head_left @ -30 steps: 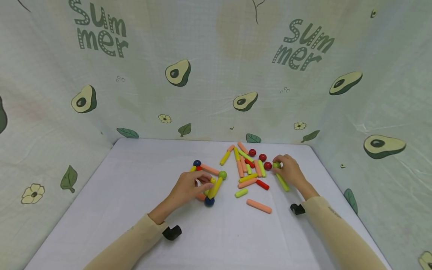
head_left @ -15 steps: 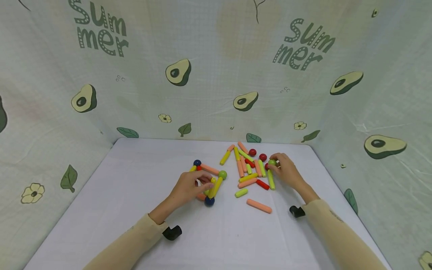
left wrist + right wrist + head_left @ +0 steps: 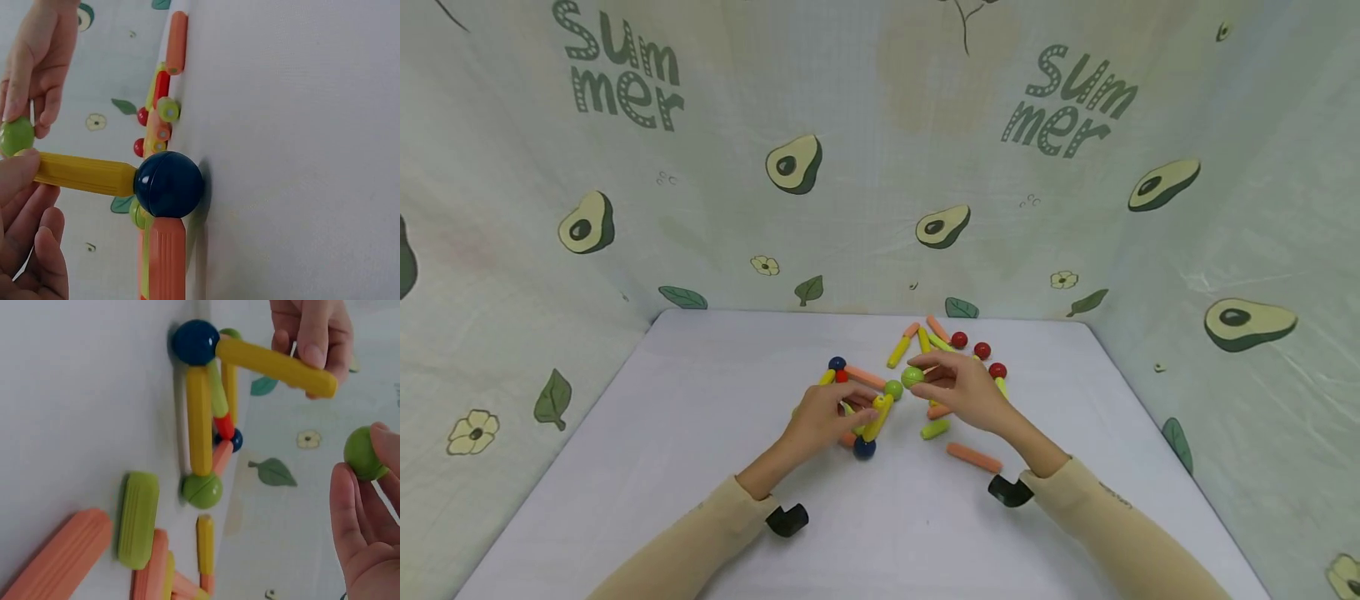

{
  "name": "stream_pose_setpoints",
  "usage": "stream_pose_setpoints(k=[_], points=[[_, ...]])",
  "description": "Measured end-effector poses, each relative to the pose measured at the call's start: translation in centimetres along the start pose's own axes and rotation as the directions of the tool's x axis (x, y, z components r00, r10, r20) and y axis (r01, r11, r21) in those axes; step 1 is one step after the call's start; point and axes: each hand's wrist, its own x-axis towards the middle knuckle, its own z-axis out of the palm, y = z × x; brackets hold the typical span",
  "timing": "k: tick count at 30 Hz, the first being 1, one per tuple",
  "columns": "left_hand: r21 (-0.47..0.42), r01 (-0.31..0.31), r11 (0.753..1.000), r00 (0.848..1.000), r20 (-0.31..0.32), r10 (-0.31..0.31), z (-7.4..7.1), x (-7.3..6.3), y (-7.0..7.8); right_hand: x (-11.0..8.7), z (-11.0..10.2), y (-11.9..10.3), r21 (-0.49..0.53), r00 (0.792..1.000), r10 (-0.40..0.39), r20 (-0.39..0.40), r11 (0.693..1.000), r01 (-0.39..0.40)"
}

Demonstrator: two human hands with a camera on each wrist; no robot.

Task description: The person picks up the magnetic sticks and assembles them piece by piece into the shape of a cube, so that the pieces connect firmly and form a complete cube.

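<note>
My left hand [image 3: 820,419] pinches the upper end of a yellow toy building stick [image 3: 275,362] between thumb and fingers. That stick rises from a dark blue ball [image 3: 169,184], a corner of a flat frame of sticks and balls. Another yellow stick [image 3: 200,422] of the frame runs from the blue ball to a green corner ball [image 3: 203,490]. Raised just right of the frame, my right hand [image 3: 966,390] holds a loose green ball [image 3: 362,453] in its fingertips. In the left wrist view, this ball is close beside the upright stick's top end.
Several loose sticks lie right of the frame, partly behind my right hand, including a short lime stick [image 3: 936,429] and a salmon stick [image 3: 973,457]. Red balls [image 3: 982,351] lie behind them. A patterned cloth [image 3: 865,183] hangs behind the white table [image 3: 910,533].
My right hand has come left from the red balls with the green ball. The lime stick under that ball stays behind by the red balls. My left hand has barely moved.
</note>
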Motion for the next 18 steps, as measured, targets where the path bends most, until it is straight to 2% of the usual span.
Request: stream_pose_setpoints(k=[6, 11, 18], points=[[-0.006, -0.01, 1.0, 1.0, -0.019, 0.01, 0.0, -0.1, 0.1, 0.5, 2.0, -1.1, 0.052, 0.999, -0.014, 0.031, 0.999, 0.013], [-0.014, -0.005, 1.0, 1.0, -0.023, 0.005, 0.0, -0.1, 0.1, 0.7, 2.7, -1.4, 0.033, 0.998, -0.042, 0.045, 0.999, 0.04], [-0.011, -0.016, 1.0, 0.999, -0.044, 0.016, 0.0, -0.2, 0.1, 0.8, 3.4, -1.4, 0.05, 0.999, -0.015, 0.04, 0.999, 0.013]])
